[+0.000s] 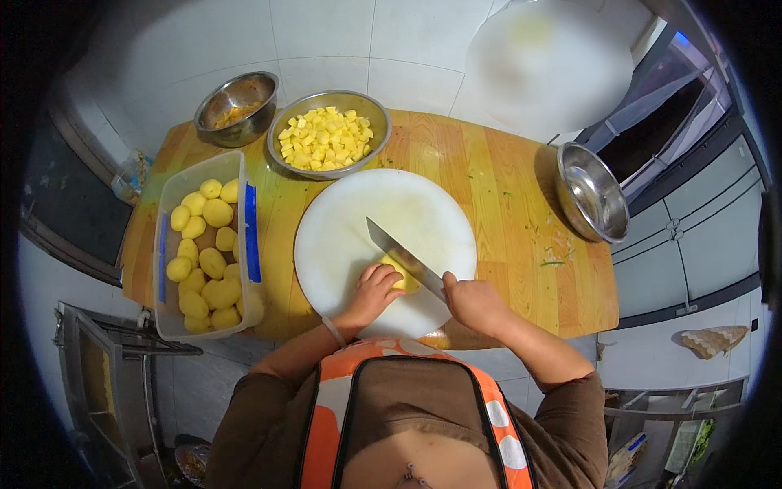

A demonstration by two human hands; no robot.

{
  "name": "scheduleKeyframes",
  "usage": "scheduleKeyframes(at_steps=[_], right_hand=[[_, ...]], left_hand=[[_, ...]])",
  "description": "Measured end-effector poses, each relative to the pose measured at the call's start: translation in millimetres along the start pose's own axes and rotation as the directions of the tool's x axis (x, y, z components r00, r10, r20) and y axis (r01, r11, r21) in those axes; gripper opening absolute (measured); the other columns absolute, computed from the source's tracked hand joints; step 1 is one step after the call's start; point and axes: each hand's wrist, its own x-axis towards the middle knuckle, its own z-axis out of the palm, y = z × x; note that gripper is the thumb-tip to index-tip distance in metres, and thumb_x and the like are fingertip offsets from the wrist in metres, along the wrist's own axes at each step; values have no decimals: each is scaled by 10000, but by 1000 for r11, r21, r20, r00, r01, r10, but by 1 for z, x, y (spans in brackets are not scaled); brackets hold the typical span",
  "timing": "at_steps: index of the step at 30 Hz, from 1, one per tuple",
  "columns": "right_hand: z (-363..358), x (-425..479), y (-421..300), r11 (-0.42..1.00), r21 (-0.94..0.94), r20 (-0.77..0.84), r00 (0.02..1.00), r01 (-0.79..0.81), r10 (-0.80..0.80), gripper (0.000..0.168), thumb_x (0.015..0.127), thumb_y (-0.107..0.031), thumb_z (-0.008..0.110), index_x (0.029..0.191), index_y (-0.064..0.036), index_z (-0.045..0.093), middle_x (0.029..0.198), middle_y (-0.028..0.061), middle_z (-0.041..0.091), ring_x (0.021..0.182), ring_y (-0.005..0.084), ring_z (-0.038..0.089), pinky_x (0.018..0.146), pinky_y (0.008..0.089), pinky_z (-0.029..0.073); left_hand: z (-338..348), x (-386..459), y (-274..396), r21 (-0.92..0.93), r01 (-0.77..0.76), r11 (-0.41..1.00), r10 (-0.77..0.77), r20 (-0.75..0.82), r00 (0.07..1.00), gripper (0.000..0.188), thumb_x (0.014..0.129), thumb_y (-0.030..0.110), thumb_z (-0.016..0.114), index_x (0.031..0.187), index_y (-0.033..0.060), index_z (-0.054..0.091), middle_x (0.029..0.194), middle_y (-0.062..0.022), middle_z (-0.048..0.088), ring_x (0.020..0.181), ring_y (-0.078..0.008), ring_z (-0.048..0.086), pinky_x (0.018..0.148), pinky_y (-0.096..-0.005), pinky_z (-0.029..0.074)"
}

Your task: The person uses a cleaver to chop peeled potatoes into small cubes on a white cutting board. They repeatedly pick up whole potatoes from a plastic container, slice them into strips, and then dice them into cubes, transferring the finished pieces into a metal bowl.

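On the round white cutting board point(342, 214), my left hand point(371, 294) holds a peeled potato point(408, 280) down with its fingertips. My right hand point(473, 302) grips the handle of a broad kitchen knife point(406, 257). The blade slants up and to the left over the potato, its tip pointing away from me. Part of the potato is hidden by the blade and by my left fingers. Whether the edge has entered the potato I cannot tell.
Left of the board stands a clear plastic bin point(160, 244) of whole peeled potatoes point(212, 263). Behind are a steel bowl point(382, 128) of diced potato point(327, 139) and a smaller steel bowl point(204, 113) with scraps. Another steel bowl point(592, 192) tilts at the wooden table's point(519, 244) right edge.
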Motion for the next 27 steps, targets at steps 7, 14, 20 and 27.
scheduleKeyframes(at_steps=[7, 14, 20, 27], right_hand=[[76, 30, -5, 995, 96, -140, 989, -40, 53, 135, 836, -135, 464, 871, -6, 441, 605, 181, 594, 555, 362, 597, 498, 461, 463], [73, 29, 25, 758, 582, -46, 919, -295, 393, 223, 904, -257, 474, 911, -34, 479, 688, 207, 616, 583, 390, 589, 576, 471, 475], [71, 30, 44, 950, 244, -387, 879, -195, 279, 222, 907, -255, 485, 885, -34, 489, 611, 213, 581, 529, 377, 577, 487, 473, 444], [30, 1, 34, 979, 145, -319, 929, -146, 186, 204, 889, -236, 500, 882, -33, 486, 602, 219, 574, 556, 402, 569, 500, 488, 436]], left_hand=[[9, -10, -3, 7, -16, 1000, 16, -24, 1000, 317, 734, 224, 683, 993, 66, 591, 1027, -62, 537, 1038, -264, 465, 900, -382, 384], [-1, 15, 8, 49, -39, 998, 37, 34, 999, 317, 748, 230, 666, 1014, 71, 596, 1061, -55, 543, 1048, -252, 467, 908, -386, 378], [20, 42, 2, 91, -123, 988, 119, 46, 992, 299, 759, 209, 664, 1015, 64, 608, 1056, -73, 565, 1037, -270, 479, 905, -386, 387], [2, 42, -20, -67, 138, 988, -150, -221, 964, 141, 751, 45, 637, 888, 38, 605, 954, -104, 583, 946, -298, 509, 852, -393, 407]])
